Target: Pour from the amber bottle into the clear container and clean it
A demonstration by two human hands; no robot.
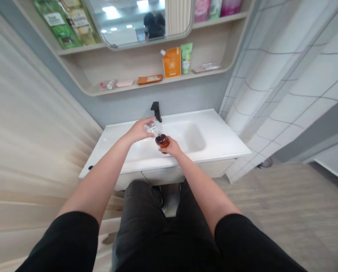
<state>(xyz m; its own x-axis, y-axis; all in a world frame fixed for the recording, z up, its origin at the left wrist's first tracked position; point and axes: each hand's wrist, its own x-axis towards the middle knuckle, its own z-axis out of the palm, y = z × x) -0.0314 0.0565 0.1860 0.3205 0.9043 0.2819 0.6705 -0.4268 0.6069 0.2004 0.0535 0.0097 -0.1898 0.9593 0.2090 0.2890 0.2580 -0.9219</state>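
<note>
My left hand [138, 130] is closed around a clear transparent container [153, 129], its thumb and fingers on either side of it. In my right hand [172, 146] is an amber-brown bottle [162, 141], gripped from the right and tilted so that its neck end meets or nearly meets the clear container. Whether the two touch, and whether any liquid passes between them, I cannot tell. Both are held over the white washbasin [183, 132], just in front of the black faucet [156, 110].
Above the basin is a cabinet shelf [129, 87] with an orange pouch [172, 62], a green tube [186, 57] and small items. A mirror [126, 22] hangs in front of it. A pale curtain [38, 113] is at the left, a white tiled wall [271, 87] at the right.
</note>
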